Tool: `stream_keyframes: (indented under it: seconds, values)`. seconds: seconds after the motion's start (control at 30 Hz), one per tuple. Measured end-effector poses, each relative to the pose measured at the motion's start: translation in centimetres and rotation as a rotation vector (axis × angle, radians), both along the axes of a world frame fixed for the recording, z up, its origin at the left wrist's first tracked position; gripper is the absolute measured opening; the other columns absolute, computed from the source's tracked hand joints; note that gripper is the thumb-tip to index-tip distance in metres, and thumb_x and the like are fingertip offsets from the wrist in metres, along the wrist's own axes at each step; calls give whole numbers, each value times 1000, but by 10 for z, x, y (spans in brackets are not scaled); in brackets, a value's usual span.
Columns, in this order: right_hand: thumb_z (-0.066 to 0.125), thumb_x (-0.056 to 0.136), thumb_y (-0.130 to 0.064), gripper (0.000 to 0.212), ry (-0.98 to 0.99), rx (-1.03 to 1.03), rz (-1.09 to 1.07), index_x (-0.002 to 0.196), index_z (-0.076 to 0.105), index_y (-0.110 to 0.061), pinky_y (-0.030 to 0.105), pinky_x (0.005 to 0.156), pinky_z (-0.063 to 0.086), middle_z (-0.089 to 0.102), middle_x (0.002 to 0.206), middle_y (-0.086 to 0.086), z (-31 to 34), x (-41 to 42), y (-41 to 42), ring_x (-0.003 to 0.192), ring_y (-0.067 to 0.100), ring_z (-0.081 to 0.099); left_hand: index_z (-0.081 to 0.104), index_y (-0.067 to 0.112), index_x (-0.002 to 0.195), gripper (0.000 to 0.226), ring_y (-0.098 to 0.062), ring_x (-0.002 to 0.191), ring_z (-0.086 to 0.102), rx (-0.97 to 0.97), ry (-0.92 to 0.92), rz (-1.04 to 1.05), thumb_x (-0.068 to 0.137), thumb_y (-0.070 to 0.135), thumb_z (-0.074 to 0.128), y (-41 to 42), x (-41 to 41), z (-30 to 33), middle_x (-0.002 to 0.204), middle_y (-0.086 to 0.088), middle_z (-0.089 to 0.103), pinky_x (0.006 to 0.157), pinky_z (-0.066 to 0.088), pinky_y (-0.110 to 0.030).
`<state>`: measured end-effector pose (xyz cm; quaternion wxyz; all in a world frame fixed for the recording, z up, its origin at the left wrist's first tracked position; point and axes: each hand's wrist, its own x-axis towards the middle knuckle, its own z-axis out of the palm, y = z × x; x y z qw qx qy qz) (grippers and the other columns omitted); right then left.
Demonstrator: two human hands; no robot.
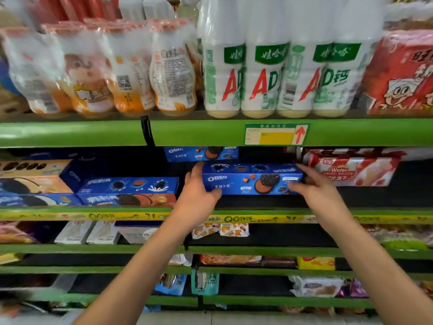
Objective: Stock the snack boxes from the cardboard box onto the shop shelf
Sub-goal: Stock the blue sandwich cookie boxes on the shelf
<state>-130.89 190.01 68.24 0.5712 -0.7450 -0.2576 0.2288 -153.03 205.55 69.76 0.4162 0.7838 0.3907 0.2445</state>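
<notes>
A long blue Oreo box (251, 179) lies lengthwise on the green shelf (375, 208), in the middle of the view. My left hand (198, 193) grips its left end, thumb along the front and a finger up over the top edge. My right hand (314, 186) holds its right end, thumb on the front face and fingers over the top. Another blue Oreo box (201, 153) stands behind it, deeper on the same shelf. The cardboard box is out of view.
Stacked blue Oreo boxes (127, 191) fill the shelf to the left; a red-and-white wafer pack (351, 168) lies to the right. Milk-drink bottles (269, 73) crowd the shelf above. Lower shelves hold assorted snack packs (220, 231).
</notes>
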Motion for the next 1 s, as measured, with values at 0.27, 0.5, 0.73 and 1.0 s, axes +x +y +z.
stream_keyframes:
  seconds: [0.27, 0.5, 0.73, 1.0]
  values:
    - [39, 85, -76, 65, -259, -334, 108, 117, 63, -26, 35, 83, 45, 65, 95, -6, 14, 14, -2, 83, 10, 60, 32, 30, 148, 67, -1, 58, 52, -56, 3, 63, 91, 16, 65, -2, -13, -20, 89, 12, 57, 45, 42, -11]
    - [40, 65, -91, 85, -301, -437, 356, 125, 57, -33, 37, 95, 43, 56, 137, 3, 12, 26, -6, 115, 20, 53, 38, 25, 148, 54, -20, 89, 61, 55, 77, 145, 97, 32, 57, -10, -17, -20, 119, -5, 59, 63, 50, -19]
    - [57, 57, -81, 53, -79, -218, 421, 105, 49, -61, 11, 65, 45, 54, 94, -42, 16, 34, -22, 78, -9, 61, 45, 37, 140, 48, -17, 112, 57, -151, -92, 257, 94, 48, 54, -26, -12, -13, 127, 6, 61, 92, 46, -35]
    - [73, 85, -10, 84, -106, -22, 502, 133, 33, -66, 36, 79, 56, 63, 119, -11, -2, 39, -24, 86, 15, 71, 55, 22, 111, 17, -23, 116, 58, -418, -503, 316, 97, 32, 56, -40, -9, 2, 126, -11, 55, 91, 56, -42]
